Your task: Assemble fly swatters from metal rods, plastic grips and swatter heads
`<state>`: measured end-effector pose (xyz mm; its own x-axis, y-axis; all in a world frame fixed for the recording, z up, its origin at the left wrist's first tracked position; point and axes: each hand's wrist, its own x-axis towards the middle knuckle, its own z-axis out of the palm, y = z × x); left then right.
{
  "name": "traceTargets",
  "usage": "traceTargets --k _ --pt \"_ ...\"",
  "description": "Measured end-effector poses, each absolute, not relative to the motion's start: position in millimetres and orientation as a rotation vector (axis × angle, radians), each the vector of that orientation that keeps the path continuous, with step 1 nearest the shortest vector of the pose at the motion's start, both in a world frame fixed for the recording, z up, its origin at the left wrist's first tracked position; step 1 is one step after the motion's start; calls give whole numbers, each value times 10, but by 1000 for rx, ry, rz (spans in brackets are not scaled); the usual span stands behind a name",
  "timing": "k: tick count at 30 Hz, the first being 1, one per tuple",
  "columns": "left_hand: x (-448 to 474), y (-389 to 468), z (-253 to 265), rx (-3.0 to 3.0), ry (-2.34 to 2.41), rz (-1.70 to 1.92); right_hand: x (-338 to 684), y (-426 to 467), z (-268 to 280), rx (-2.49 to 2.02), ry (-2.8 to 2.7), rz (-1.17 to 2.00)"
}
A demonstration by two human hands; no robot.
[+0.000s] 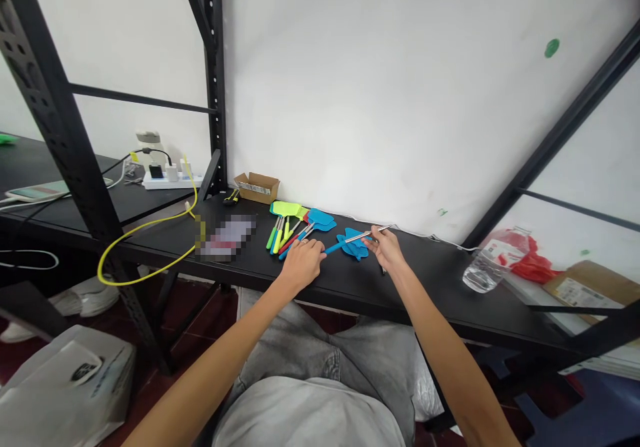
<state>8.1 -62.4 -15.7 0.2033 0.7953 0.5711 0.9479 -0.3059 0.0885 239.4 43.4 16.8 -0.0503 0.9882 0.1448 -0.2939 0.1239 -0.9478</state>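
Observation:
My left hand point(303, 261) is closed around the blue grip of a telescopic rod with a blue handle point(336, 247). At the rod's metal end, my right hand point(384, 247) pinches the thin shaft between its fingers. Behind the rod lie loose blue hand-shaped swatter heads point(355, 249), partly covered by it. To the left of them, fly swatters with yellow-green heads point(287, 209) and blue heads point(321, 219) lie in a group. Their green, yellow, red and blue handles point toward me. A small dark piece shows beside my right wrist.
On the black shelf table point(440, 270) stand an open cardboard box point(257, 187), a yellow-black tool point(231, 197) and a clear plastic bottle point(483, 270). A yellow cable point(145, 220) loops over the left edge near a power strip point(173, 181). Black rack posts flank both sides.

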Motion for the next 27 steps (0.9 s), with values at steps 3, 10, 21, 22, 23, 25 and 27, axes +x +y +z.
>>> traceTargets --k 3,10,21,22,23,25,27 --pt "85 -625 -158 -2221 -1653 -756 2389 417 171 -857 -1144 1219" --pt "93 -624 -152 -2244 -1693 -729 2335 333 243 -872 -1334 981" --pt "90 -638 -142 -2267 -1716 -712 2327 302 278 -905 -1463 869" --pt "88 -635 -142 -2269 -1717 -708 2331 294 289 -901 -1466 867" --pt "85 -632 -143 -2273 -1716 -704 2336 288 302 -896 -1463 872" --pt "79 -626 -146 -2288 -1702 -700 2343 280 325 -892 -1441 899" --pt "76 -621 -148 -2315 -1673 -707 2330 270 329 -901 -1429 946"
